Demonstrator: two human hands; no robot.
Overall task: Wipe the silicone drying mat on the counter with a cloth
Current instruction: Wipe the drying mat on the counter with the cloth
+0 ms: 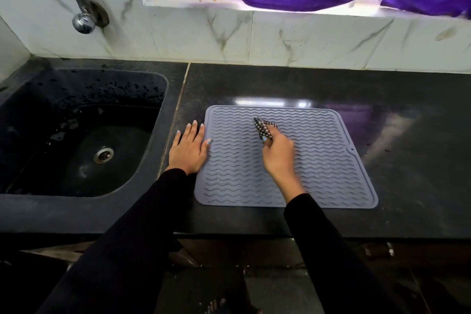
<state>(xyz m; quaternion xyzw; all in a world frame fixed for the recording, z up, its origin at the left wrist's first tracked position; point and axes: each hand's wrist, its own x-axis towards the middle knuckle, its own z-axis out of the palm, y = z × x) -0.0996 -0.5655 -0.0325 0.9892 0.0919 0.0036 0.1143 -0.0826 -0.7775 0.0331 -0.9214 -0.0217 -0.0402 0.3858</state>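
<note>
The grey silicone mat (318, 160) lies flat on the dark counter (407, 135), right of the sink (76, 135). The right hand (277, 154) pinches a checked cloth (263, 128) against the mat's middle. The left hand (190, 148) rests flat, fingers straight, at its left edge.

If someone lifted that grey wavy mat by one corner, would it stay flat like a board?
Probably not. The mat looks thin and lies flush on the counter, so it would likely droop. The left hand lies flat at its edge, thumb on it, perhaps because it slides when the right hand wipes.
</note>
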